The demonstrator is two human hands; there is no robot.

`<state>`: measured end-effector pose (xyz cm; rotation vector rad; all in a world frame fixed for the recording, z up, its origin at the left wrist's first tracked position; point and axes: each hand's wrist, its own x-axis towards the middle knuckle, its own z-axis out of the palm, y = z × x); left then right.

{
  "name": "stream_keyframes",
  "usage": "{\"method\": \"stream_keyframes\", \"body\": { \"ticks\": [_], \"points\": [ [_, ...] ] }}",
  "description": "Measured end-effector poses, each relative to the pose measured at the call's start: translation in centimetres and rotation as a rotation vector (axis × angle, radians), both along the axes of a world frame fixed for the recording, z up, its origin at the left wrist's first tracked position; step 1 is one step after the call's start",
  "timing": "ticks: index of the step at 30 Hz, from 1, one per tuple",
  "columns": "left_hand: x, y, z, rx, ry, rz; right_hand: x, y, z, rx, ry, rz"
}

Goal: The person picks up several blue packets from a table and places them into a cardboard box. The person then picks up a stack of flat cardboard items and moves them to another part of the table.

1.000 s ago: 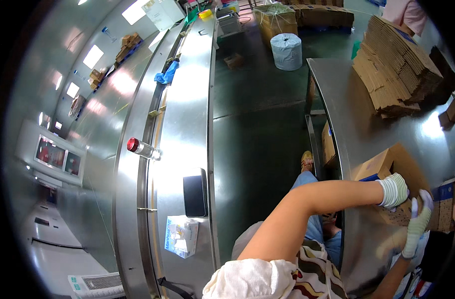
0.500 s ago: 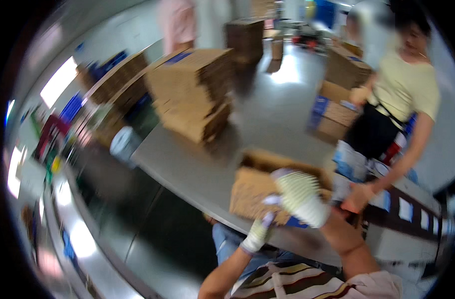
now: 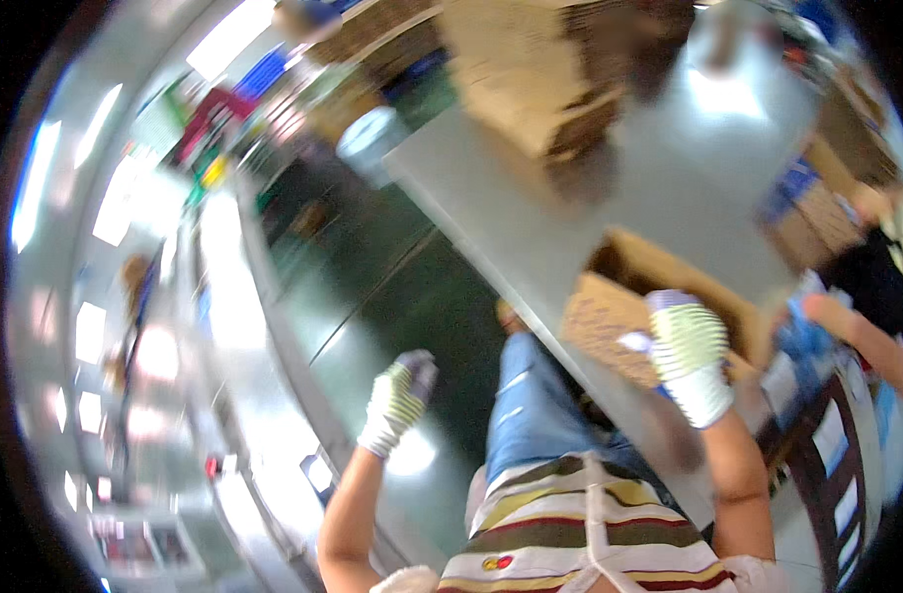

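Observation:
An open cardboard box (image 3: 610, 331) sits at the near edge of the grey table, its upper side open. My right hand (image 3: 691, 361), in a white glove with green stripes and purple fingertips, grips the near wall, fingers at the opening and thumb against the outer face. Away from the table, my left hand (image 3: 400, 403) wears a matching glove and hangs over the dark floor, between the table and a long metal counter. Its fingers are loosely bent and somewhat blurred; I see nothing in them.
The grey table (image 3: 471, 163) carries a tall stack of flattened cardboard (image 3: 516, 74). At right, a co-worker's arm (image 3: 866, 346) reaches by blue-and-white packets beside the box. Along the left runs a shiny metal counter (image 3: 244, 326). A pale blue bin (image 3: 370, 143) stands by the table's far corner.
My left hand has let go of the box and swung left, out over the floor. My right hand stays on the box. The view has turned left.

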<state>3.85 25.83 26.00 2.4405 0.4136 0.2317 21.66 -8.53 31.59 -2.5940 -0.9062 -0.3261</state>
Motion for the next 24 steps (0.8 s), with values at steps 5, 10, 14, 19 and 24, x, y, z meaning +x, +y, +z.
{"method": "stream_keyframes", "body": {
  "ticks": [5,10,14,19,24],
  "points": [
    [-16.5,9.0,7.8,0.396,0.274,0.596,-3.3,-0.9,1.5,-0.105,-0.063,-0.042],
    [-26.5,8.1,4.1,0.376,0.854,0.879,-0.7,-2.3,0.3,-0.162,-0.018,-0.024],
    [-22.0,3.6,4.5,0.098,0.701,0.993,0.4,-2.8,-0.9,-0.162,-0.001,-0.061],
    [-20.9,4.4,4.2,0.167,0.744,1.034,0.5,-2.8,-0.8,-0.142,-0.03,-0.047],
    [-19.9,4.6,4.5,0.204,0.722,1.018,0.4,-2.5,-0.4,-0.191,0.053,-0.088]
  ]
}}
